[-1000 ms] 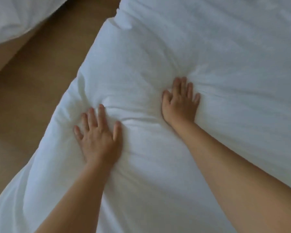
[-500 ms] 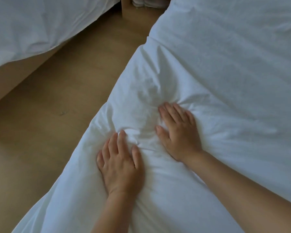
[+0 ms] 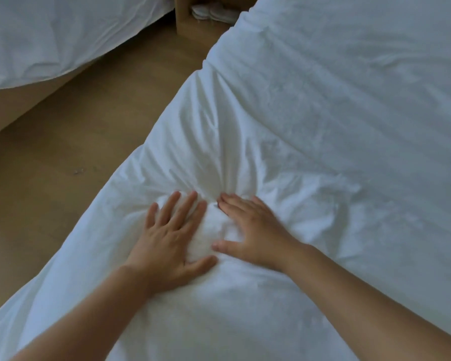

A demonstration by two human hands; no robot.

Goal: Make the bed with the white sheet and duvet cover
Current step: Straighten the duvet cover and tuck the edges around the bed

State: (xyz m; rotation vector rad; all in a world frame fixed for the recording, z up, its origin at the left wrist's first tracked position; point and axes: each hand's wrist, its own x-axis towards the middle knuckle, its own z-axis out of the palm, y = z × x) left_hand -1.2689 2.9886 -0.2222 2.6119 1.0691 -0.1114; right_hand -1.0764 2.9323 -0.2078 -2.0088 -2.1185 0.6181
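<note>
L hand (image 3: 171, 238) & R hand (image 3: 253, 230) lie flat on duvet (image 3: 245, 121) near its left edge, fingers straight & spread wide, gripping nothing. They sit close, w/ a puff of bunched fabric between them; creases fan out toward the far side. Floor (image 3: 63, 165) at left, 2nd bed (image 3: 50, 35) far left.

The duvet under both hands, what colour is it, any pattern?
Plain white, no pattern, only creases: the duvet shows best in the head view.
</note>
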